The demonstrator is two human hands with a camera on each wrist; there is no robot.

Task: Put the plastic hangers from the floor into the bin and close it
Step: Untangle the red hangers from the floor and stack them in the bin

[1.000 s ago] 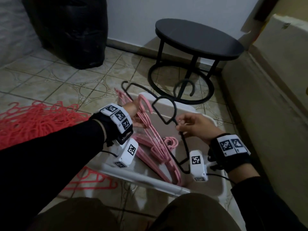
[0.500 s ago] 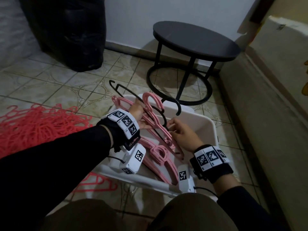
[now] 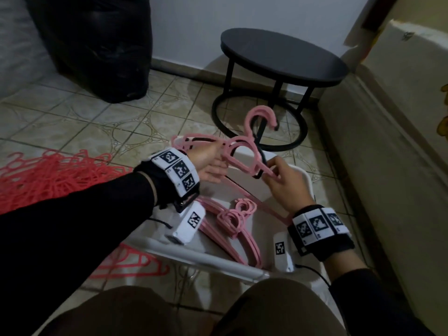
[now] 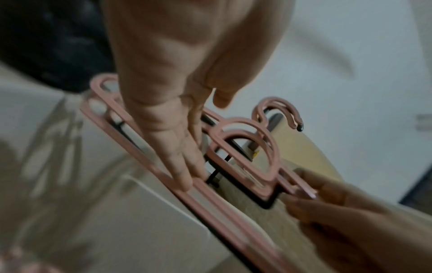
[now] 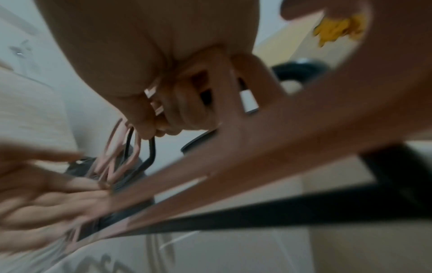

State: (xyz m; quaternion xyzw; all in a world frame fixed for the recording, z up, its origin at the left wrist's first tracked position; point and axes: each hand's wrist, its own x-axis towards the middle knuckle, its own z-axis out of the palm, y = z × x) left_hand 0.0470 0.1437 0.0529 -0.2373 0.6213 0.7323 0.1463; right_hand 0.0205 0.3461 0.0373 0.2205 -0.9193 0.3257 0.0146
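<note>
Over the white bin (image 3: 201,257) I hold a bundle of pink hangers (image 3: 244,151) with a black hanger (image 3: 263,157) pressed behind them, hooks pointing up and away. My left hand (image 3: 218,161) holds the bundle's left arm between thumb and fingers. In the left wrist view its fingers (image 4: 177,157) reach down to the lower bar. My right hand (image 3: 274,173) pinches the right arm beside the neck, its fingers (image 5: 177,107) curled round the bars. More pink hangers (image 3: 232,221) lie in the bin. A pile of red hangers (image 3: 48,175) sits on the floor at the left.
One red hanger (image 3: 135,263) lies on the tiles by the bin's near rim. A black round side table (image 3: 283,57) stands just beyond the bin, a black bag (image 3: 97,44) at the back left. A beige upholstered edge (image 3: 388,154) runs along the right. My knees fill the bottom.
The black hanger, held apart by my right hand a second ago, now lies flat against the pink ones. Both hands have lifted the bundle higher, and its hooks have swung up towards the table.
</note>
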